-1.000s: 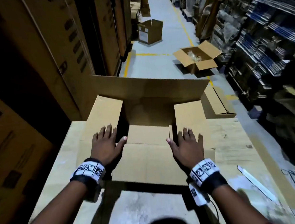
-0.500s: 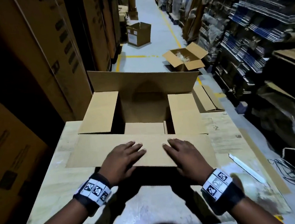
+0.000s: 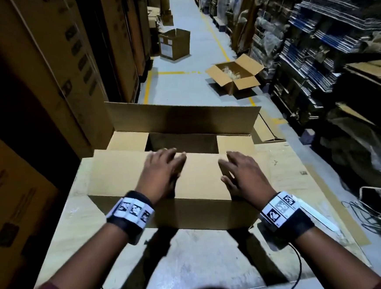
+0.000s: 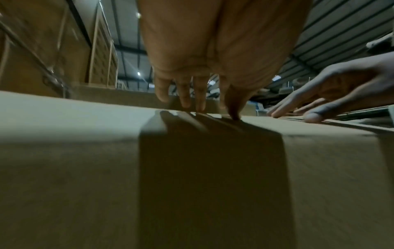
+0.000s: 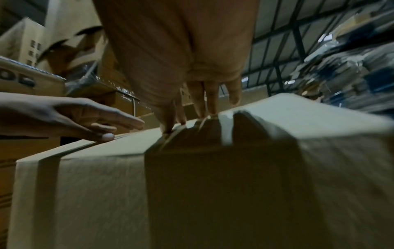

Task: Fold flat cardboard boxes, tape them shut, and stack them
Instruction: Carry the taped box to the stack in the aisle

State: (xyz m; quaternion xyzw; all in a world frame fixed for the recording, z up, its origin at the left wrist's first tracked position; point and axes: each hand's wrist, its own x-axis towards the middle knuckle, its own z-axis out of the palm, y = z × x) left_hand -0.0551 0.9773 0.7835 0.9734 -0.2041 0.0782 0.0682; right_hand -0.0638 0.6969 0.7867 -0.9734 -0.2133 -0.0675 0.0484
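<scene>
Head view showed the cardboard box [image 3: 185,144] standing on the work table [image 3: 290,182], its near long flap [image 3: 123,172] folded over the opening and pressed flat by both hands; the left hand [image 3: 162,174] was laid on it with fingers straight and reaching to the flap's far edge, and the right hand [image 3: 244,176] was spread flat just beside it, nothing being gripped by either. The far long flap [image 3: 183,117] stood upright, and the two short side flaps [image 3: 127,140] were seen folded inward beneath.

Several risks could be judged from this. The near flap might spring up once the pressure was released, since no tape had yet been applied; the far flap, if brought down while fingers lay at the seam, could be blocked by them. If the short flaps were not level, the long flaps might close crookedly and leave a gap. The box might also be pushed away across the table, as nothing was seen bracing it.

No writing could be read on the box. Black-and-white square markers were worn on both wristbands [image 3: 133,211]; dark printing on the tall cartons [image 3: 82,61] at the left was too blurred to be read, and in the right wrist view a few dark letters on a carton [image 5: 25,80] could not be made out with certainty. A pale label on the open floor box [image 3: 173,45] was illegible.
</scene>
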